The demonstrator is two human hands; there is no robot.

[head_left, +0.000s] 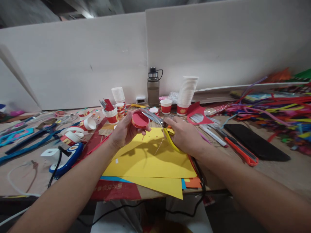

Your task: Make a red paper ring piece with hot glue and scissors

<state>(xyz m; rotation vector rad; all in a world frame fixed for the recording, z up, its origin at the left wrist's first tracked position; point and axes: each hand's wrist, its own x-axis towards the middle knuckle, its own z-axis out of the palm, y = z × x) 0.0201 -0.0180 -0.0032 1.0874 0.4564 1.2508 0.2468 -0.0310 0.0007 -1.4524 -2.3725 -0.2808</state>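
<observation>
My left hand (125, 131) is closed around a short, cut-down paper cup (141, 119), whose red round face is turned toward me. My right hand (182, 132) grips a pair of yellow-handled scissors (171, 142). The metal blades (152, 116) reach left to the upper rim of the cup; whether they are cutting it I cannot tell. Both hands are above a stack of yellow paper sheets (145, 165), which has a few small scraps on it.
Behind the hands stand a water bottle (153, 89), a tall stack of paper cups (187, 94) and red paper with a round hole (194, 110). A box cutter (241, 150) and a black phone (256, 142) lie right. A blue-and-white power strip (69, 158) sits left. Colourful pipe cleaners (286, 113) crowd the far right.
</observation>
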